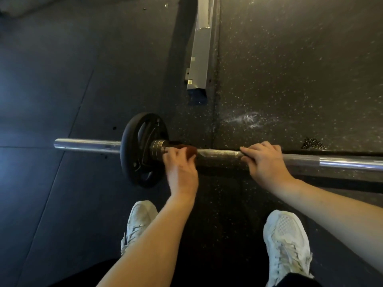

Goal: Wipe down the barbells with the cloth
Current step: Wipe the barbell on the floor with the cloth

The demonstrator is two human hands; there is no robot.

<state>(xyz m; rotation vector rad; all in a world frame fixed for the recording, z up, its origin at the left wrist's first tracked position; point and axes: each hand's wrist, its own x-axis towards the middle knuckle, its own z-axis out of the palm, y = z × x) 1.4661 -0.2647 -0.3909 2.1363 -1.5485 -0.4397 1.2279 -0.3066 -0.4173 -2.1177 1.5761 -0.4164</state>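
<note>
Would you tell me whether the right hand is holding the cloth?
No, the left hand grips the cloth on the barbell, while the right hand holds bare shaft.

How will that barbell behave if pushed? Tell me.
Probably rolls: the barbell rides on a round plate on flat floor. Likely heavy and stiff, being a thick metal bar. The right hand gripping it probably steadies it.

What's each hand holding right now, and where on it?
Left hand grips the brown cloth against the barbell beside the collar; right hand grips its bare knurled section further right.
</note>
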